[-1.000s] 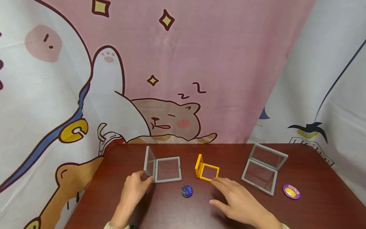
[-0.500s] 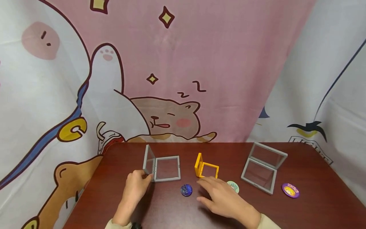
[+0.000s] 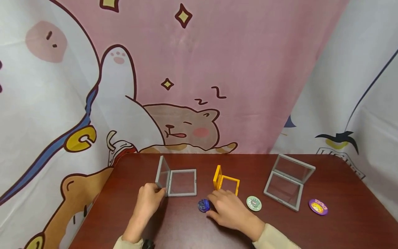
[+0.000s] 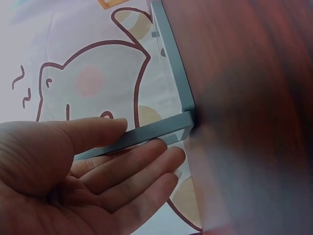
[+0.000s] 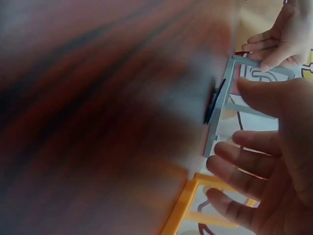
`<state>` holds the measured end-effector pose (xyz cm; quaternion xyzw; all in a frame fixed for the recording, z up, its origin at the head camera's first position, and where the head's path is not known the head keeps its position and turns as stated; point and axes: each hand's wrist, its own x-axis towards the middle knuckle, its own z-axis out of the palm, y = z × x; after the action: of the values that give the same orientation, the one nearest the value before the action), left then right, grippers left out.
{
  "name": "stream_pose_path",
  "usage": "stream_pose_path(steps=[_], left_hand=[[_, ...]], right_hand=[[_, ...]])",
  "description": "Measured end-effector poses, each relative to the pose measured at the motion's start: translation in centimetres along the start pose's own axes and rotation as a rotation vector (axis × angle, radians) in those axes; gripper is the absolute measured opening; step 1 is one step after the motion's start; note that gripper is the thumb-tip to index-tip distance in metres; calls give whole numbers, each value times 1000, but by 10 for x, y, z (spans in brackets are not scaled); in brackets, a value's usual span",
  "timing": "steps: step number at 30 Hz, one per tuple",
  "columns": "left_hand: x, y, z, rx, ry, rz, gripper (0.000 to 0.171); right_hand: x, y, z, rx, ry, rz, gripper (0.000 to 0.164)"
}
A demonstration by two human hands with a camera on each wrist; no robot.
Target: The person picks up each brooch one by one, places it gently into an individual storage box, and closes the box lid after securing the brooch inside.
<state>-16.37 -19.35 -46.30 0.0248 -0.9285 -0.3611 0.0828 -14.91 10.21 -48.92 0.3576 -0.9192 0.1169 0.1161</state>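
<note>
My left hand (image 3: 148, 199) holds the raised lid of a grey clear-windowed case (image 3: 182, 182) at its near edge. In the left wrist view, the thumb lies on one side of the grey lid (image 4: 146, 133) and the fingers on the other. Beside a round blue button badge (image 3: 204, 205), my right hand (image 3: 228, 208) hovers low over the table with its fingers apart. In the right wrist view the dark badge (image 5: 214, 104) is seen edge-on, and nothing lies between thumb and fingers. Behind this hand stands a small yellow case (image 3: 230, 183), lid up, partly covered by the fingers.
A second grey case (image 3: 284, 189) stands with its lid raised at the right. Near it lie a green round badge (image 3: 254, 203) and a purple-edged badge (image 3: 318, 206). A printed curtain (image 3: 248, 69) hangs behind the dark red table (image 3: 174, 224).
My right hand has moved left from beside the yellow case to the blue badge, uncovering the green badge. The left hand stays on the grey lid.
</note>
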Motion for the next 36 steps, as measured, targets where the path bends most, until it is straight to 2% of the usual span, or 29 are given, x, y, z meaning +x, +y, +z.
stream_pose_path(steps=[5,18,26,36], left_hand=[[2,-1,-1,-5,0,5,41],[3,-3,-5,-7,-19,4,35],[2,-4,-7,-20,-24,3,35],[3,-4,-9,-14,-27,-4,28]], right_hand=[[9,-3,2,-62,-10,-43,47],[21,-7,10,-47,-58,-59,41],[22,-9,11,3,-115,-16,38],[24,-3,11,152,-200,79,44]])
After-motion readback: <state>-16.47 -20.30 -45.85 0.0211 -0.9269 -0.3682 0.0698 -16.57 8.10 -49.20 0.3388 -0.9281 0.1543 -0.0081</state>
